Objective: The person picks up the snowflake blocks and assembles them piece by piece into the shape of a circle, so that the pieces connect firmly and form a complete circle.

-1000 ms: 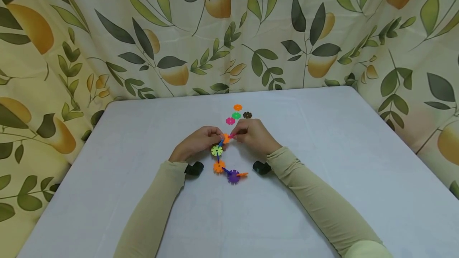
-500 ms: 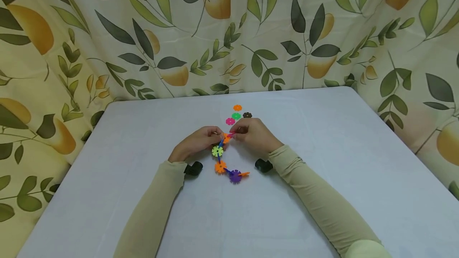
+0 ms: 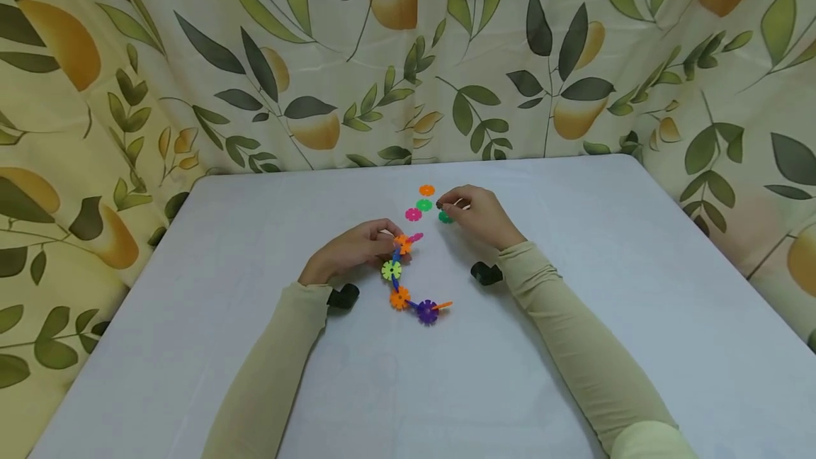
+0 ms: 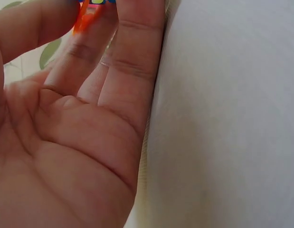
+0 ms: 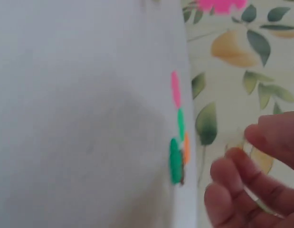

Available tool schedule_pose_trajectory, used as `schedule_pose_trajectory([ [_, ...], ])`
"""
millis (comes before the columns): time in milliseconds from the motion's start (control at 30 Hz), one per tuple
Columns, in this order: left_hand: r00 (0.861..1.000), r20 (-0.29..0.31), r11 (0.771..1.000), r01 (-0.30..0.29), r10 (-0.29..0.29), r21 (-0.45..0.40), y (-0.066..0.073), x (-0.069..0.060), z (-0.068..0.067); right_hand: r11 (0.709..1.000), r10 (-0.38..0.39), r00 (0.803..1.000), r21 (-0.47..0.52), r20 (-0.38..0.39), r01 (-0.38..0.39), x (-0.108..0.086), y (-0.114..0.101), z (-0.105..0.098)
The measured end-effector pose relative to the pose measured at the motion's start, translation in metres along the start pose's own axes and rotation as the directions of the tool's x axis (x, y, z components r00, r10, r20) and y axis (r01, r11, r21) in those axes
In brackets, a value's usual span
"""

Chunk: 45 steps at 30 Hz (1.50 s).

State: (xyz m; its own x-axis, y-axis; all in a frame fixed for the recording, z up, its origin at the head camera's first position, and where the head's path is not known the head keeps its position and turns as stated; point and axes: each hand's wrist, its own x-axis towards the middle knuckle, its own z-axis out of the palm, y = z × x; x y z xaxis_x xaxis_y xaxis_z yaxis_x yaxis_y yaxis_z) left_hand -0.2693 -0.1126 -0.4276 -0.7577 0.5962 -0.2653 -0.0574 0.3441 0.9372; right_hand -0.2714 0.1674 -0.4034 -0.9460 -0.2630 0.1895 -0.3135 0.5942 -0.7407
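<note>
My left hand [image 3: 357, 248] pinches the upper end of a curved chain of slotted discs by an orange disc [image 3: 403, 244]; in the left wrist view, orange [image 4: 86, 18] shows at the fingertips. A pink disc [image 3: 416, 237] juts from that end. Lower down come a yellow-green disc [image 3: 392, 270], another orange disc [image 3: 399, 297] and a purple disc [image 3: 428, 312], with blue links between. Fingers slightly bent and parted, my right hand [image 3: 483, 215] hovers by a brown disc [image 3: 440, 205] and a dark green disc [image 3: 445, 217]. Nothing shows between its fingertips in the right wrist view.
Beyond the chain lie a loose pink disc [image 3: 413, 214], a light green disc [image 3: 424, 205] and an orange disc [image 3: 426, 190] on the white table [image 3: 542, 374]. Leaf-patterned cloth [image 3: 357, 55] hangs behind. Black wrist devices [image 3: 487, 273] sit at both cuffs.
My right hand has let go of the pink disc on the chain and moved right and away to the loose discs. The dark green disc has come into view; the chain's lower end has shifted slightly right.
</note>
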Motion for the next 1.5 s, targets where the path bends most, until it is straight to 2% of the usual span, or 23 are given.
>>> schedule_pose_trajectory([
  [200, 1.0, 0.017, 1.0, -0.013, 0.013, 0.02, 0.002, -0.001, 0.0, 0.992, 0.088, 0.993, -0.097, 0.076, -0.081, 0.002, 0.018, 0.0],
  [400, 0.999, 0.031, 1.0, -0.027, 0.027, 0.002, 0.003, -0.003, 0.0, 0.98, 0.085, 0.986, -0.193, 0.141, -0.056, 0.0, 0.025, 0.002],
  [600, 0.999, 0.036, 0.999, -0.036, 0.037, -0.02, 0.004, -0.003, 0.001, 0.973, 0.124, 0.981, -0.212, 0.15, -0.091, -0.001, 0.025, 0.007],
  [767, 0.999, 0.017, 0.999, -0.036, 0.036, -0.012, 0.003, -0.002, 0.002, 0.968, 0.113, 0.985, -0.24, 0.131, -0.079, -0.002, 0.026, 0.01],
  [1000, 0.999, -0.028, 1.0, -0.022, 0.022, 0.019, 0.004, 0.001, 0.006, 0.979, 0.101, 0.988, -0.19, 0.12, -0.077, -0.002, 0.026, 0.008],
  [1233, 0.999, -0.046, 0.999, 0.007, -0.005, 0.042, 0.004, 0.001, 0.005, 0.992, 0.063, 0.989, -0.121, 0.135, -0.047, -0.003, 0.022, 0.004],
  [1367, 0.999, -0.045, 0.999, 0.015, -0.014, 0.037, 0.005, 0.001, 0.006, 0.993, 0.088, 0.989, -0.085, 0.119, -0.078, -0.006, 0.019, 0.002],
  [1500, 0.999, -0.042, 1.0, 0.015, -0.013, 0.025, 0.005, 0.002, 0.007, 0.99, 0.14, 0.984, -0.012, 0.113, -0.14, -0.008, 0.018, 0.0],
])
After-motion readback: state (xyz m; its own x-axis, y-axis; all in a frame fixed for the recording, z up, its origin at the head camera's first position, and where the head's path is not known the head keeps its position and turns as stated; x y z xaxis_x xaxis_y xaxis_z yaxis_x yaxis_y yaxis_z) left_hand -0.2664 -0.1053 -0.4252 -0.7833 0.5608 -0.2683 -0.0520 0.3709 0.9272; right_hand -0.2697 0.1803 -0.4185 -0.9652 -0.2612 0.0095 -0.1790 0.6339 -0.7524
